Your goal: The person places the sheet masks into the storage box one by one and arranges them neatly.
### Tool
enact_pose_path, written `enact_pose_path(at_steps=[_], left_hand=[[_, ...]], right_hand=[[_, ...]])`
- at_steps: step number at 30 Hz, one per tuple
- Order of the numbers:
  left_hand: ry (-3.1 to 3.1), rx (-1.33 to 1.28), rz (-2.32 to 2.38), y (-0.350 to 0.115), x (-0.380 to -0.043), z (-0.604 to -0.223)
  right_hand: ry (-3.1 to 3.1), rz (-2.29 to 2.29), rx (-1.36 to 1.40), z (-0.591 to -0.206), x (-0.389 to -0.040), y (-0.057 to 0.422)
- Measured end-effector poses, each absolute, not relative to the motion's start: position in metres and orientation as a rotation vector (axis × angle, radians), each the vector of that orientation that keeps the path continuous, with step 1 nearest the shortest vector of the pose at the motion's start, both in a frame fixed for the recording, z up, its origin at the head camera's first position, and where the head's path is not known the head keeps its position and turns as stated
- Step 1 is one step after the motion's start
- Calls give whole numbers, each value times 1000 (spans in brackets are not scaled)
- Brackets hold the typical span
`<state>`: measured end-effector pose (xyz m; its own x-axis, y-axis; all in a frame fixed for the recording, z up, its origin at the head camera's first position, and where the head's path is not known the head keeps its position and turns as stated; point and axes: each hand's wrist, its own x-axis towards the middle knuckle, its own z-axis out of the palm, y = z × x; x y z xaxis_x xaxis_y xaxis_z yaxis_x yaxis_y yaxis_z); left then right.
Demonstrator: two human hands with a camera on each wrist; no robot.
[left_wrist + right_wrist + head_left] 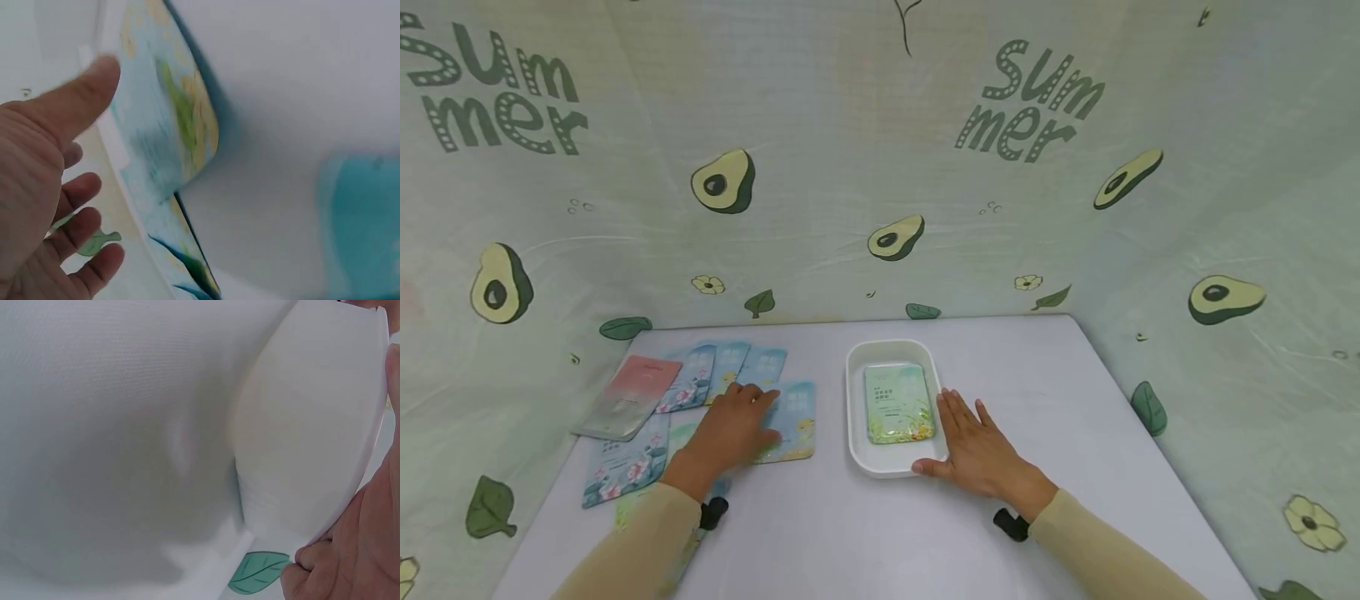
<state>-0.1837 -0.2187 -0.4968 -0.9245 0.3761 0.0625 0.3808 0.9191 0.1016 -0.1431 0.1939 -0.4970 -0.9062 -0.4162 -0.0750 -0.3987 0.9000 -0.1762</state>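
Note:
My left hand [730,425] is over the blue sheet mask packets on the left, nearest a blue packet with a yellow corner [799,421]. In the left wrist view its thumb and fingers [94,272] are spread, with a gap to the packet [147,119]. A white tray [887,467] stands at the middle, holding a flat green sheet mask packet [897,402]. My right hand [981,454] rests against the tray's right side, fingers fairly straight; the right wrist view shows that hand [369,537] along the tray rim.
Left of my left hand lie a pink-and-grey packet [632,396], a blue floral packet [628,458] and several blue packets [760,365] at the back. More packets sit partly under the left forearm. Behind the white table [1015,367] hangs an avocado-print cloth [820,167].

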Motion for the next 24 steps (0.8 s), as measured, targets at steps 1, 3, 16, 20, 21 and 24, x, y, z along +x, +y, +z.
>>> enact_pose_path(at_steps=[1,3,16,20,21,24], left_hand=[[-3034,-614,-133,-220,-190,-496],[-3042,-646,-68,-223,-201,-495],[-3192,-646,120,-231,-231,-502],[-3193,-628,95,-231,-233,-504],[-3188,-621,79,-231,-234,-504],[-3168,-598,22,-230,-236,-504]], right_hand=[[2955,-240,-636,-497,-143,194],[2955,-252,-634,-497,-143,194],[2951,-249,-617,-499,-143,193],[2949,-257,-612,-498,-143,193],[2950,-259,-613,-498,-143,193],[2955,-252,-609,-496,-143,194]])
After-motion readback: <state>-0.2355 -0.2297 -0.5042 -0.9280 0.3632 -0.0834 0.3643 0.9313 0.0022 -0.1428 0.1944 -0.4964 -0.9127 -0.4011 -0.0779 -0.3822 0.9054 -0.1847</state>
